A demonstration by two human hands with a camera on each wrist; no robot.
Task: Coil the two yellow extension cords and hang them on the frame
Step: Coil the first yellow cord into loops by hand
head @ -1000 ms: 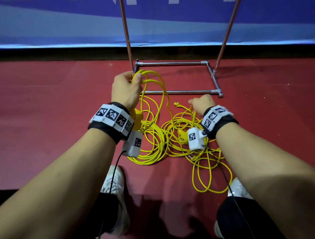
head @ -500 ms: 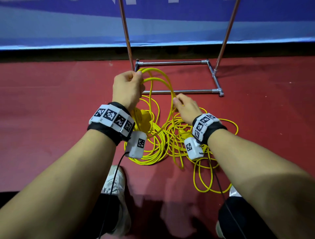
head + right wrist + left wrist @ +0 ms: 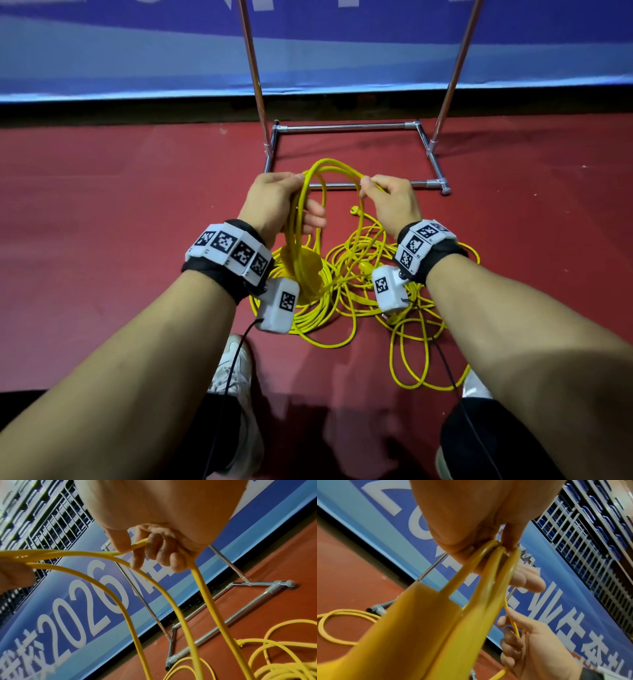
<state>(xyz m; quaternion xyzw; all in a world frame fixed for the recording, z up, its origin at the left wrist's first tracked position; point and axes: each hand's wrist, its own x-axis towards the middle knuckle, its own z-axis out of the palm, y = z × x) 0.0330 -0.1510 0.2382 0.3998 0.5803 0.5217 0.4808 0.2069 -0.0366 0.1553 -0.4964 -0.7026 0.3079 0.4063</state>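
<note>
Progress: early | my left hand (image 3: 274, 202) grips few loops of thin yellow extension cord (image 3: 320, 171) | right hand (image 3: 390, 198) pinches next strand | remainder tangled on red floor (image 3: 102, 205) | chrome tube frame (image 3: 346, 127) bare; hanging pending

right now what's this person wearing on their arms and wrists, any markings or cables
Both forearms are bare, with no sleeves. Each wrist carries a black strap under a white segmented band printed with black square tags; the right band matches. A white boxy camera module with its own tag hangs under the left wrist, another under the right. A thin black cable trails from each module.
</note>
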